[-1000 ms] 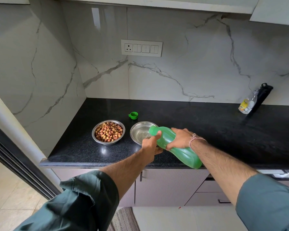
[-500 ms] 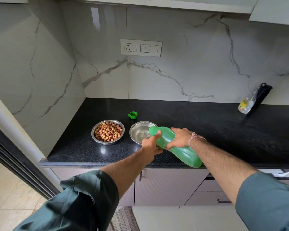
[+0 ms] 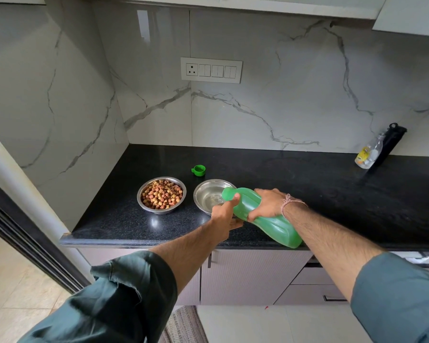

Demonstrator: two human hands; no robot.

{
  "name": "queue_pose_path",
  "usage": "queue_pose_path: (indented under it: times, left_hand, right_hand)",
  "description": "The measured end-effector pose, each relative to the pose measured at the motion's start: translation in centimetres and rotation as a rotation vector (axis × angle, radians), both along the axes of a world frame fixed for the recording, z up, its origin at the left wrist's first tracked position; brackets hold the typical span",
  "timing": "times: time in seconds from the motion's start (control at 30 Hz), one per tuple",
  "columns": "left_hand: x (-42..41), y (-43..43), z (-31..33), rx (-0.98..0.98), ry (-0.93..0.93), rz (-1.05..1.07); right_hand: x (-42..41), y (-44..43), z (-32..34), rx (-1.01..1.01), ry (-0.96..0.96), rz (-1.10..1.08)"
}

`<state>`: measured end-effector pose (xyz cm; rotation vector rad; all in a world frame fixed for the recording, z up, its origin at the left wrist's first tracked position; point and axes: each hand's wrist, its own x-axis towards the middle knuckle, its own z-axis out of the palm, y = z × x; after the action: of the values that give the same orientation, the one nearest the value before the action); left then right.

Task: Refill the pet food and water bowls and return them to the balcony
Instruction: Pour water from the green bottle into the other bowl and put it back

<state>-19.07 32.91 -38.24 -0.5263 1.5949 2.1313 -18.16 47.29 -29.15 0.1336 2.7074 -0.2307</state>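
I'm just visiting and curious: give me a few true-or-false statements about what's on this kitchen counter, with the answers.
1. The left steel bowl holds brown kibble. True.
2. The green bottle stands upright on the counter. False: it is tipped, with its mouth over the second steel bowl.
3. A green cap lies on the counter behind the bowls. True.
4. Only one hand touches the bottle. False: the right hand grips its body and the left hand holds its neck.
5. The two bowls are stacked. False: they sit side by side, apart.
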Motion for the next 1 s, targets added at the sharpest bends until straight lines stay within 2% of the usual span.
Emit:
queue_pose_path:
  times: [1.0]
  left_hand:
    - [0.3,-0.3,0.5,0.016,-0.005,-0.012]
  right_hand:
    - [-1.6,0.2,-0.4,0.034,-0.054,0.045]
